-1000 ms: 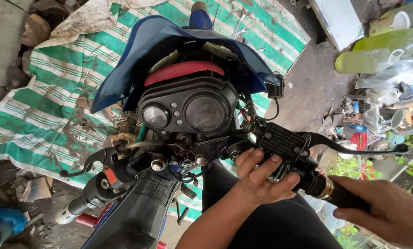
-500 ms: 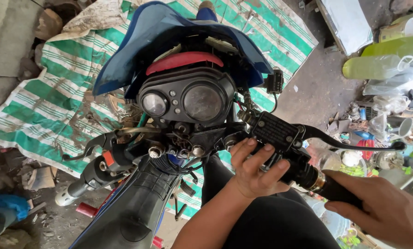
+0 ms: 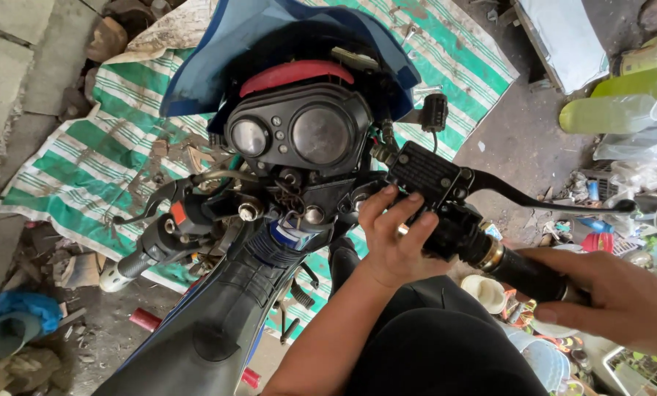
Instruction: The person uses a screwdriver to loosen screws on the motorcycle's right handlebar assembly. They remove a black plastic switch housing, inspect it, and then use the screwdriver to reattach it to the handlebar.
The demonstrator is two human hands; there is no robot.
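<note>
Since the earlier frame my view has drifted a little right and lower — the motorcycle's instrument cluster (image 3: 292,136) sits further left, and my left hand (image 3: 394,235) has slid slightly along the bar. That hand's fingers (image 3: 387,202) are curled and loosely spread over the black switch housing (image 3: 449,231), fingertips touching the housing's upper edge just below the brake fluid reservoir (image 3: 424,172). My right hand (image 3: 614,301) wraps the throttle grip (image 3: 526,275), fingers pressed together round it; whether the thumb closes fully underneath, I cannot tell. The brake lever (image 3: 548,199) runs out above and beyond the right hand's knuckles, untouched.

Risk as I judge it: the housing looks loose on the bar, and with the left fingers only resting on top it could rotate or drop open — small parts would fall into the clutter beside my knee. A twist of the grip by the right hand could also tug the exposed wiring (image 3: 292,202) left of the fingers.
</note>
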